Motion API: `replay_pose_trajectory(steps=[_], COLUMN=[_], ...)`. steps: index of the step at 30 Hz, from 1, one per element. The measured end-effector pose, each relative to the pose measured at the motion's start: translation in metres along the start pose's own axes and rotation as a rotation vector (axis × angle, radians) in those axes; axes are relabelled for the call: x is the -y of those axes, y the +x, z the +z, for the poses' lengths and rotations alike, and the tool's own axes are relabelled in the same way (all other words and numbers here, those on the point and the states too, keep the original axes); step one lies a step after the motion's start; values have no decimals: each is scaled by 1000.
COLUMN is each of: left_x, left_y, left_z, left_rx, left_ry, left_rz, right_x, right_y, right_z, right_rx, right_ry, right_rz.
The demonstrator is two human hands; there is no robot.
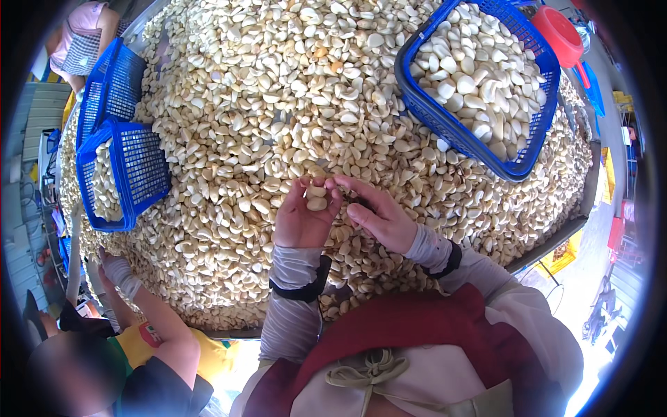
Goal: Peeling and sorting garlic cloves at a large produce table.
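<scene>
Peeled garlic cloves (234, 172) cover the table before me in a thick, loose layer. Above them my left hand (302, 221) is cupped with the palm up, and a few pale garlic cloves (317, 198) rest in it. My right hand (383, 213) is close by on the right, its index fingertip reaching the left hand's fingers. Its thumb and index finger are apart. Whether anything sits under its curled fingers is hidden. Both wrists wear pale sleeves with a black band.
At the upper right, a blue plastic basket (411, 104) holds larger white cloves; a red plastic scoop (560, 39) lies beside it. More blue baskets (143, 156) stand at left. A co-worker's hand (120, 273) reaches over the cloves lower left. Another person (83, 41) is at upper left. A metal table edge (552, 242) runs along the right.
</scene>
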State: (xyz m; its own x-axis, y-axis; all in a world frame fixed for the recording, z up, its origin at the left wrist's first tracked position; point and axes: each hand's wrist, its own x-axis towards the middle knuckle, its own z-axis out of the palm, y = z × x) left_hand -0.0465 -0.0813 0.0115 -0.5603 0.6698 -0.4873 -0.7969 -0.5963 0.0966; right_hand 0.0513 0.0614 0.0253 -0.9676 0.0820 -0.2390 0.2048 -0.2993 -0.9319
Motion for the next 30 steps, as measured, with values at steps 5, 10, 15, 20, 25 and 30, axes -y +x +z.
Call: replay_pose_trajectory(steps=[5,10,15,20,25,30], left_x=[1,16,17,22,21,29], left_y=[0,-8,-10,-13,-14,-13], left_z=[2,17,12,9,-2,-1], left_rx=[121,183,222,-51,21,78], left_ry=[19,150,261,502,422,321], left_rz=[134,92,139,-25,39,101], right_x=[13,2,10,2,21,24], right_y=[-1,11,12,11,-2,-13], right_z=[2,7,-2,-11,-8,-12], right_rx=[-26,-369,-240,-169,-188,-9], right_ry=[-194,-683,-231,-239,-771,-827], right_rz=[-60,-447,-42,-218,-412,-365])
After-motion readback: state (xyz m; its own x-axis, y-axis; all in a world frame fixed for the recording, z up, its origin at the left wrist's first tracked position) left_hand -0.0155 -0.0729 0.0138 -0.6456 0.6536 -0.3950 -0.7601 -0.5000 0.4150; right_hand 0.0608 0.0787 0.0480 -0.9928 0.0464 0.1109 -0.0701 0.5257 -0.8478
